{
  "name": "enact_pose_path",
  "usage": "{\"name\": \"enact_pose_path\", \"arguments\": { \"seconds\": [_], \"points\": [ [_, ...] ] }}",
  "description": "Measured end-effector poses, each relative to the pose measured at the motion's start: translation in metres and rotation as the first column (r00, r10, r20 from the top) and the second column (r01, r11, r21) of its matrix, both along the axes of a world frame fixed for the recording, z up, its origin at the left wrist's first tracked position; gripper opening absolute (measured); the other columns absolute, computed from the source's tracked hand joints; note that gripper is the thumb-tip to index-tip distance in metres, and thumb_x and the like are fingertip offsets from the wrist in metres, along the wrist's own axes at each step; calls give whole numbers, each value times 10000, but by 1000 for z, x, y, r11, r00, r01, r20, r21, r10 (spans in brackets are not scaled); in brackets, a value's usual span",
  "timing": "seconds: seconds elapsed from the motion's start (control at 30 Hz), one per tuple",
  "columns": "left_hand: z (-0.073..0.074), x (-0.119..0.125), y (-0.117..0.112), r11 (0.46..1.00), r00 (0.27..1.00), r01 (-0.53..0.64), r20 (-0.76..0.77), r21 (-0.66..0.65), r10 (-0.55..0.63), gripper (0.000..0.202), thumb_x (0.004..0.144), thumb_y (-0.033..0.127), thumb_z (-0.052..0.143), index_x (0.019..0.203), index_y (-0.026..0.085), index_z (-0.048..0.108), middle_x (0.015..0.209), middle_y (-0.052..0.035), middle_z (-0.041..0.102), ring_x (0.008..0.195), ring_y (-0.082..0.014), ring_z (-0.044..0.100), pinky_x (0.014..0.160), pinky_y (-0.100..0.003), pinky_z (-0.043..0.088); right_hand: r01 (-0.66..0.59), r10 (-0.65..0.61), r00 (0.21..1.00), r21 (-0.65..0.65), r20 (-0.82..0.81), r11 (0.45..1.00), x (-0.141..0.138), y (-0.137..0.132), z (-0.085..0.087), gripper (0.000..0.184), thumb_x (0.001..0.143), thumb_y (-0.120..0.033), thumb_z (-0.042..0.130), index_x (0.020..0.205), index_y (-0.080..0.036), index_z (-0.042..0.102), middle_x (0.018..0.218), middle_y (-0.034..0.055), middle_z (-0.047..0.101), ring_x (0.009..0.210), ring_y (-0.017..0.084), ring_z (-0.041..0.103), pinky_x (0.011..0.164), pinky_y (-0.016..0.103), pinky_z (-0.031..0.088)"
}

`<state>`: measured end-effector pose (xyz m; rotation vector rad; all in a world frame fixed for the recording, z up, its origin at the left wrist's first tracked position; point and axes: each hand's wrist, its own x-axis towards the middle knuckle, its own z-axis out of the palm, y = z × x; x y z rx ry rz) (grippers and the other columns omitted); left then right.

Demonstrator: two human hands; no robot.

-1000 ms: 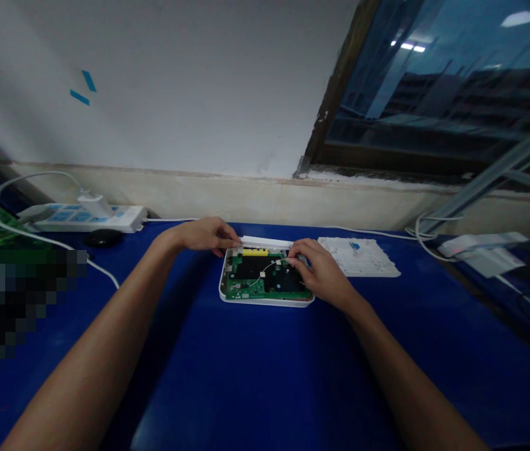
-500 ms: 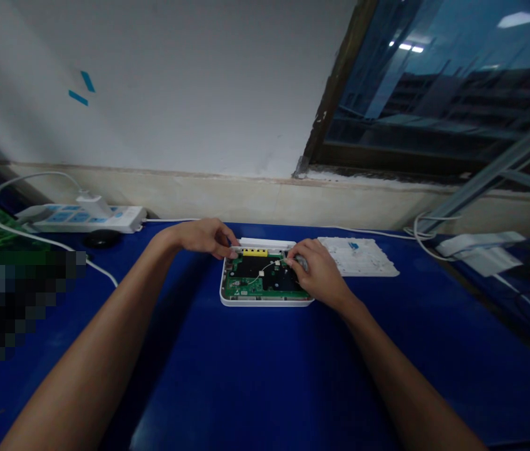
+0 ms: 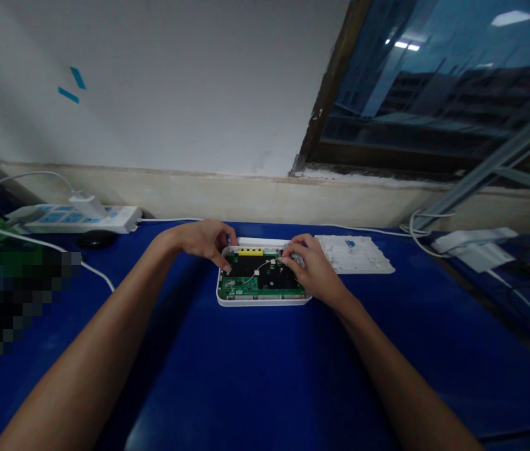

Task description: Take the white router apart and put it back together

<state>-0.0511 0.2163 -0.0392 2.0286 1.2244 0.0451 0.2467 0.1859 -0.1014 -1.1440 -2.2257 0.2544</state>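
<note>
The left hand has curled down, fingertips now on the left edge of the green circuit board, and the right hand has slid inward, thumb and forefinger pinched together at the thin white wire, as far as I can make out. The board sits in an open white plastic housing near the far edge of the blue bench, with a white perforated cover just to its right, a power strip off toward the far left, and a scuffed white wall and dark window behind. Both forearms reach in from the near edge, angling toward each other, wrists slightly bent.
</note>
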Motion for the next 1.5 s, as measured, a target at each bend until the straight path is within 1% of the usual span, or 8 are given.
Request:
{"name": "enact_pose_path", "arguments": {
  "seconds": [0.13, 0.33, 0.6, 0.73, 0.9, 1.03, 1.33, 1.5],
  "points": [
    [1, 2, -1, 1000, 1000, 0, -19, 8, 1, 602, 567, 448, 873, 1057, 169, 664, 886, -45, 720, 803, -230, 673, 695, -303, 468, -12, 11, 999, -25, -32, 1000, 0, 2, -4, 28, 932, -220, 625, 910, -215, 642, 1237, 108, 573, 1189, 273, 533, 1033, 464, 422],
    [1, 1, -2, 1000, 1000, -1, -5, -20, 1, 587, 573, 422, 867, 1062, 180, 651, 878, -29, 715, 808, -220, 676, 688, -286, 471, -21, 19, 999, 40, 49, 999, -1, -1, 4, 51, 944, -207, 589, 906, -225, 619, 1033, 79, 636, 1040, 269, 560, 938, 451, 457],
    [0, 1, -2, 1000, 1000, 6, -7, -9, -6, 568, 589, 383, 839, 1073, 162, 641, 863, -40, 709, 788, -226, 673, 674, -295, 474, 30, -31, 997, 22, 74, 999, -5, -4, 2, 55, 955, -214, 587, 927, -204, 634, 1198, 113, 591, 1114, 276, 546, 991, 462, 453],
    [0, 1, -2, 1000, 1000, 6, 1, -12, -6, 565, 599, 376, 822, 1089, 167, 631, 884, -41, 711, 803, -227, 668, 684, -299, 474, 97, -96, 995, -25, 32, 995, -5, -2, -3, 46, 929, -238, 639, 911, -207, 668, 1106, 108, 580, 1043, 266, 569, 955, 455, 476],
    [0, 1, -1, 1000, 1000, -4, -3, -25, 4, 578, 588, 380, 819, 1092, 170, 628, 904, -45, 711, 817, -233, 668, 689, -303, 480, 11, -11, 1000, -68, -4, 998, 1, 2, 2, 43, 907, -236, 672, 947, -228, 685, 1053, 68, 616, 1024, 229, 608, 943, 395, 472],
    [1, 4, -2, 1000, 1000, -16, -12, -16, 16, 577, 575, 352, 814, 1086, 169, 620, 887, -38, 710, 806, -225, 668, 677, -294, 474, 56, -57, 998, -66, -9, 996, 3, 2, 5, 45, 881, -223, 685, 918, -236, 663, 969, 45, 636, 947, 222, 612, 844, 353, 464],
    [5, 12, -4, 998, 988, -16, -150, 65, 25, 550, 579, 334, 809, 1076, 187, 627, 836, -16, 701, 766, -209, 655, 649, -282, 439, 126, -127, 991, -32, -30, 991, -1, 1, 2, 81, 856, -229, 690, 876, -231, 611, 904, 39, 640, 838, 215, 592, 758, 341, 442],
    [14, 16, -8, 986, 954, 6, -296, 168, 45, 582, 612, 382, 824, 1142, 215, 651, 1007, -57, 687, 864, -239, 645, 715, -304, 448, 41, -47, 993, -57, -112, 998, 3, 4, 6, 113, 857, -254, 707, 948, -227, 646, 997, 59, 670, 916, 219, 619, 780, 349, 493]
  ]
}}
